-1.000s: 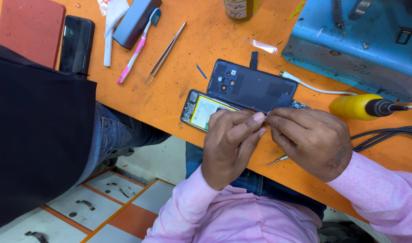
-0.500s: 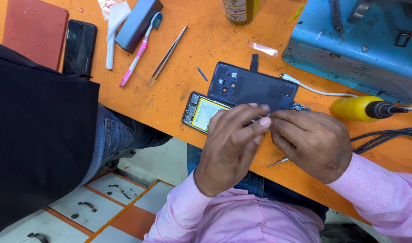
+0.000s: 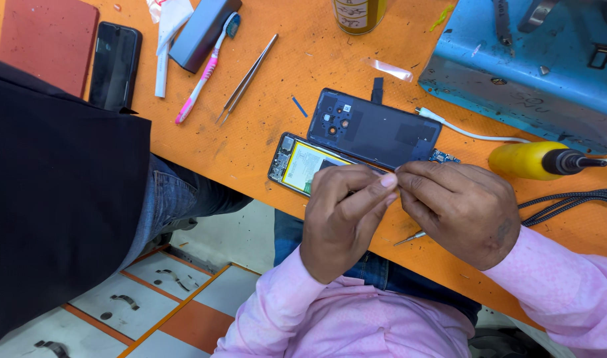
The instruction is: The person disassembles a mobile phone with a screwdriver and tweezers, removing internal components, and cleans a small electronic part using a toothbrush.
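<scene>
An opened phone (image 3: 302,163) lies at the near edge of the orange bench, its pale battery and circuit board showing. Its dark back cover (image 3: 373,129) rests just behind it. My left hand (image 3: 343,215) curls over the phone's right half, holding it. My right hand (image 3: 459,205) sits beside it, and the fingertips of both hands meet over the phone's far edge. The tip of a thin metal tool (image 3: 409,237) sticks out from under my right palm. What the fingertips pinch is hidden.
A yellow-handled tool (image 3: 525,160), a white cable (image 3: 462,131) and black cables (image 3: 575,197) lie at the right, below a blue machine (image 3: 535,59). Tweezers (image 3: 245,79), a pink toothbrush (image 3: 202,76), a black phone (image 3: 114,63) and a red mat (image 3: 45,40) lie at the left. A person in a black jacket (image 3: 58,199) stands left.
My hands stay over the opened phone. The left fingers have shifted slightly along its far edge towards the right fingertips. Nothing else on the bench has moved.
</scene>
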